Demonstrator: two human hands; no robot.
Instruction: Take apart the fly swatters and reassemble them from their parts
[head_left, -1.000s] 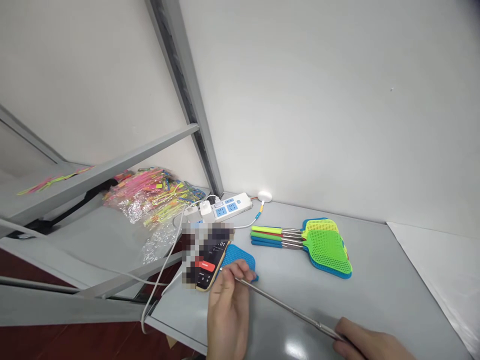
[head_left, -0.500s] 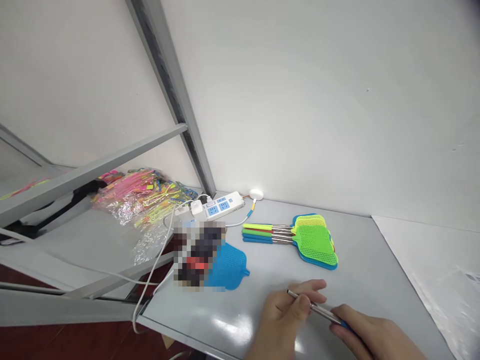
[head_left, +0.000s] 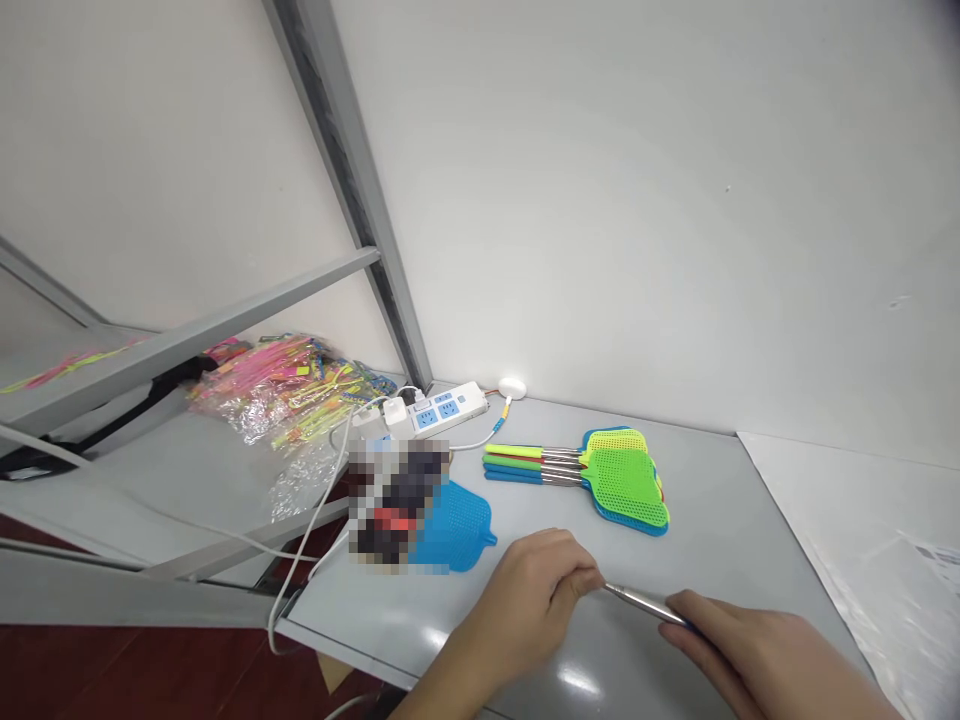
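Note:
My left hand (head_left: 536, 595) is closed in a pinch on the tip of a thin metal telescopic rod (head_left: 637, 600). The rod's other end, where a bit of blue handle shows, is gripped by my right hand (head_left: 757, 650). The rod lies low over the grey table (head_left: 720, 520). A loose blue mesh swatter head (head_left: 454, 525) rests on the table just left of my left hand, partly under a blurred phone (head_left: 394, 505).
A stack of several finished fly swatters (head_left: 592, 470) with green, yellow and blue heads lies further back. A white power strip (head_left: 442, 408) with cables sits by the wall. A plastic bag of colourful handles (head_left: 289, 395) lies on the left shelf. White paper (head_left: 885, 540) covers the right.
The rod has been pushed together and is far shorter than a second ago. My left hand slid from the blue swatter head towards the right hand and now pinches the rod's tip.

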